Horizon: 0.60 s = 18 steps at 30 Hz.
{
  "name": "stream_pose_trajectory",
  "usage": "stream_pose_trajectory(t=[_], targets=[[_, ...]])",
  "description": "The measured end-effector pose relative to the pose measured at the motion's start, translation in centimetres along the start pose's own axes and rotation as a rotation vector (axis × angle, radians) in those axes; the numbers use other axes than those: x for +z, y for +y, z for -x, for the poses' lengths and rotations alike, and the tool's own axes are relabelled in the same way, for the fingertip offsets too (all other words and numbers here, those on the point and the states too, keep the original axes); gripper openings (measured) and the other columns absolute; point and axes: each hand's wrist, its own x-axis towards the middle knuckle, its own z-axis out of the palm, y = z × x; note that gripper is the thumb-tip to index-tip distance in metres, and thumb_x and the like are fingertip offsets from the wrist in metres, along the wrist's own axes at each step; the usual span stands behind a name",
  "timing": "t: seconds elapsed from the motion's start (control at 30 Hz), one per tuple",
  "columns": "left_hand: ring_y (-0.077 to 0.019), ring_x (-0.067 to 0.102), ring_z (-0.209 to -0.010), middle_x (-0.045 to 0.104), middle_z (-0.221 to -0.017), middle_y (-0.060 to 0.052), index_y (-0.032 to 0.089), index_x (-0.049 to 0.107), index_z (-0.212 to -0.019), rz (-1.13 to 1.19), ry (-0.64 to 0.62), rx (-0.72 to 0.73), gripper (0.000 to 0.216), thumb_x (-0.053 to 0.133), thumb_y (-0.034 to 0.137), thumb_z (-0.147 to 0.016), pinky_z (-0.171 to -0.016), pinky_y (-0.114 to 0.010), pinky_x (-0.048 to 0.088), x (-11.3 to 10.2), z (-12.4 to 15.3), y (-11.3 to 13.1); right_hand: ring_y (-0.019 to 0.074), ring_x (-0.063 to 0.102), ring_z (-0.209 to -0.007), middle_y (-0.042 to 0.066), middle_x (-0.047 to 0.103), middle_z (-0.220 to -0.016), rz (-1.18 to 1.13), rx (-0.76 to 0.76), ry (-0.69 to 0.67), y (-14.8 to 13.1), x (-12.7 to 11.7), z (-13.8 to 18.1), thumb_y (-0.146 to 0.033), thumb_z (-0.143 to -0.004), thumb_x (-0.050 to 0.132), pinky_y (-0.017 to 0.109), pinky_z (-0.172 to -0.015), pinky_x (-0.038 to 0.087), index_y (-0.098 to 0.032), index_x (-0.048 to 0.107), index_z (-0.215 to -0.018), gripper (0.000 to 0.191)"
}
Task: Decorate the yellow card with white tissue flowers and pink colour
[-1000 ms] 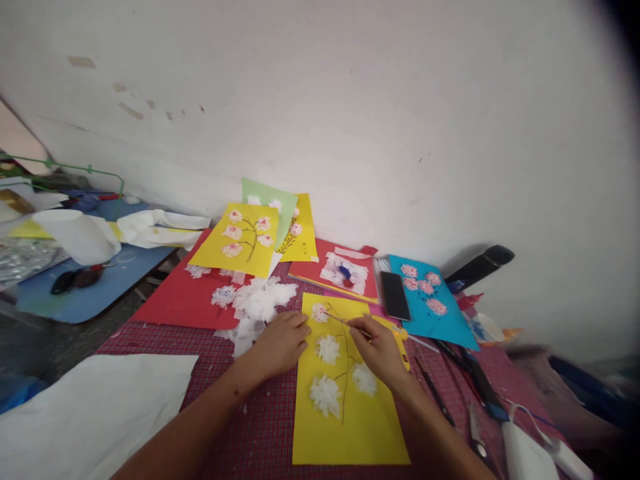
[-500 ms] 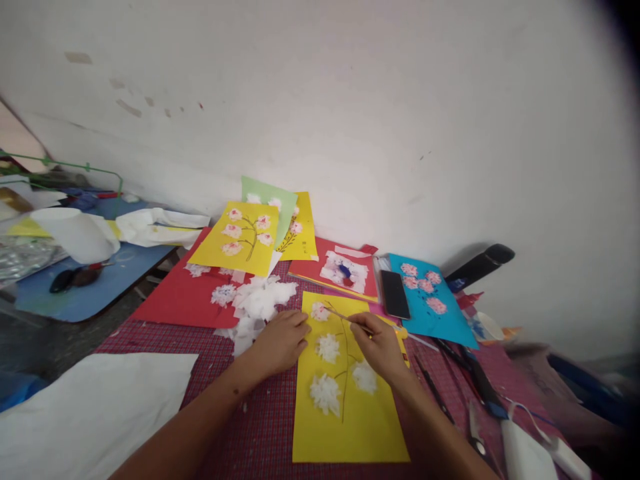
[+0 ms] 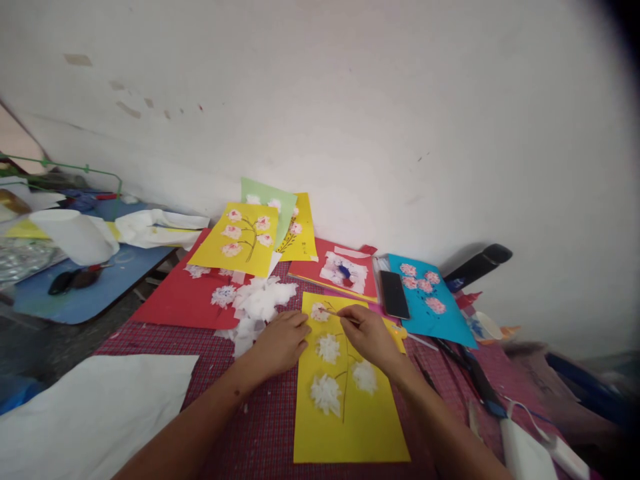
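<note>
A yellow card (image 3: 360, 427) with a drawn brown branch and several white tissue flowers lies on the red checked cloth before me. My left hand (image 3: 280, 343) rests with curled fingers on the card's left edge, beside a heap of white tissue (image 3: 260, 303). My right hand (image 3: 367, 337) is closed in a pinch on a thin paintbrush (image 3: 336, 315). The brush tip touches the topmost flower (image 3: 319, 311), which shows some pink.
Finished flower cards lean on the wall: yellow (image 3: 240, 239), green (image 3: 267, 200), blue (image 3: 430, 300). A black phone (image 3: 393, 294), red card (image 3: 185, 297), scissors and pens (image 3: 475, 387) lie at right. White paper (image 3: 85, 413) sits at front left.
My right hand has slid left and slightly up along the card, bringing the brush tip onto the topmost flower. My left hand has stayed put.
</note>
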Motion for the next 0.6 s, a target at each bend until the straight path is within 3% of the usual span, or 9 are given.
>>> stream_pose_trajectory(t=[0.2, 0.6], targets=[[-0.0273, 0.057, -0.120, 0.065, -0.123, -0.010, 0.018, 0.068, -0.106, -0.013, -0.015, -0.002, 0.017, 0.055, 0.018, -0.094, -0.109, -0.046, 0.043, -0.1, -0.1, 0.1, 0.0220, 0.072, -0.080, 0.005, 0.078, -0.087, -0.079, 0.091, 0.105, 1.0, -0.1, 0.7, -0.027, -0.088, 0.053, 0.030, -0.070, 0.055, -0.022, 0.074, -0.091, 0.022], [-0.0265, 0.057, -0.119, 0.065, -0.123, -0.010, 0.019, 0.068, -0.106, 0.001, -0.008, -0.004, 0.018, 0.056, 0.018, -0.094, -0.108, -0.044, 0.044, 0.2, -0.1, -0.2, 0.0214, 0.072, -0.078, 0.005, 0.076, -0.087, -0.136, 0.120, 0.112, 1.9, 0.1, 2.0, -0.027, -0.088, 0.055, 0.032, -0.071, 0.055, -0.022, 0.074, -0.089, 0.020]])
